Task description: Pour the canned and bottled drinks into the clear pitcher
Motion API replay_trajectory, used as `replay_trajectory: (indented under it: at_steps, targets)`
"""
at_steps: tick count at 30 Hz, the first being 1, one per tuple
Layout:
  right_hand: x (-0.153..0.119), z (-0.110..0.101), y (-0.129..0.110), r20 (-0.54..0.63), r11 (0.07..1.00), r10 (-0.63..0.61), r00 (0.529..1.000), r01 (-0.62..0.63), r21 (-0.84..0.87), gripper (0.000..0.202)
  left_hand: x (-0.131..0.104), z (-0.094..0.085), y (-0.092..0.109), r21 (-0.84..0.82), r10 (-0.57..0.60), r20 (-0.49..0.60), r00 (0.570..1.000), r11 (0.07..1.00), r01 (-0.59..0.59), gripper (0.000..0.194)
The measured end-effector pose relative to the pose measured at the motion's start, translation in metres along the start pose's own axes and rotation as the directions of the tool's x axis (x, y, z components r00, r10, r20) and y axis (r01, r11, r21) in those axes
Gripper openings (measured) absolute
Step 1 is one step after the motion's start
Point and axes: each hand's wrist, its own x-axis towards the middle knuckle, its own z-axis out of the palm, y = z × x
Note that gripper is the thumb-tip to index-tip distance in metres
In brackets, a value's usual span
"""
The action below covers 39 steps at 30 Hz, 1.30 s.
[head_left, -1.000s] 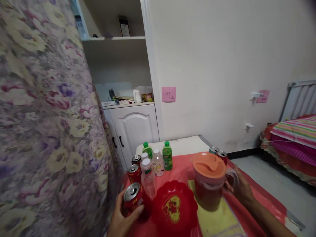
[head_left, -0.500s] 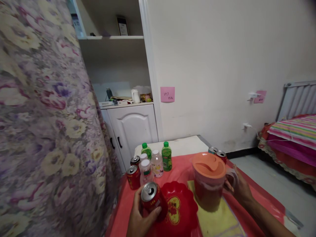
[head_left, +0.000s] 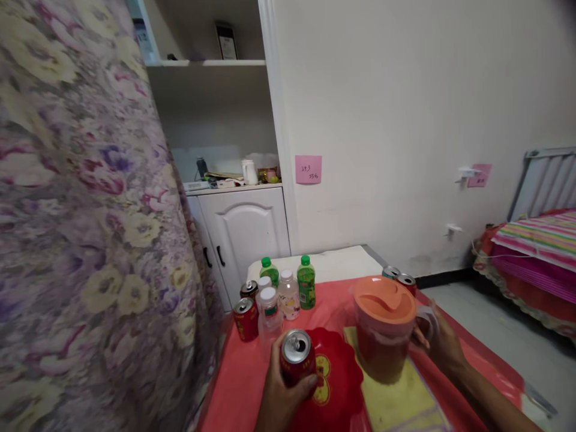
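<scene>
Left fingers (head_left: 276,355): clamped on can (head_left: 297,354), six o'clock
Right fingers (head_left: 422,339): closed round pitcher (head_left: 382,345) handle
Drop risk: loose grip

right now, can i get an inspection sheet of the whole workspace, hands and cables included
Surface: glossy red tablecloth, white tabletop beyond
Things in hand: red metal can, clear plastic pitcher with orange lid
Clutter: red scalloped dish, yellow flat mat, green-capped plastic bottles, white-capped clear bottles, more metal cans
Hands: left hand grips the can; right hand, the pitcher's handle
Cables: thin white cord by striped bed
Surroundings: floral fabric curtain, white cabinet
</scene>
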Motion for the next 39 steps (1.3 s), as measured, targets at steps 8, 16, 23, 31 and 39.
replay_trajectory:
  at_steps: [8,16,23,31,39]
  targets:
    - [-0.001,0.000,-0.002,0.146,0.931,0.190,0.971,-0.225,0.287,0.078,0.003,0.003,-0.011,-0.051,0.024,-0.066,0.997,0.998,-0.028,0.080]
    - [-0.003,0.000,0.003,0.121,0.954,0.085,0.989,-0.116,0.276,0.073,0.005,0.000,-0.018,-0.027,0.006,-0.127,0.992,1.000,-0.009,0.081]
    - [-0.002,-0.007,0.011,0.163,0.969,0.027,0.986,-0.065,0.237,0.071,0.005,0.003,-0.016,-0.040,-0.002,-0.110,0.994,0.999,-0.002,0.080]
    - [-0.009,-0.007,0.007,0.167,0.981,-0.049,0.985,0.016,0.192,0.058,0.009,-0.003,-0.020,-0.010,0.003,-0.068,0.998,1.000,-0.004,0.077]
    - [-0.011,0.001,-0.004,0.074,0.974,-0.053,0.996,0.036,0.222,0.052,0.009,-0.004,-0.008,-0.006,-0.021,-0.035,0.999,1.000,0.021,0.073]
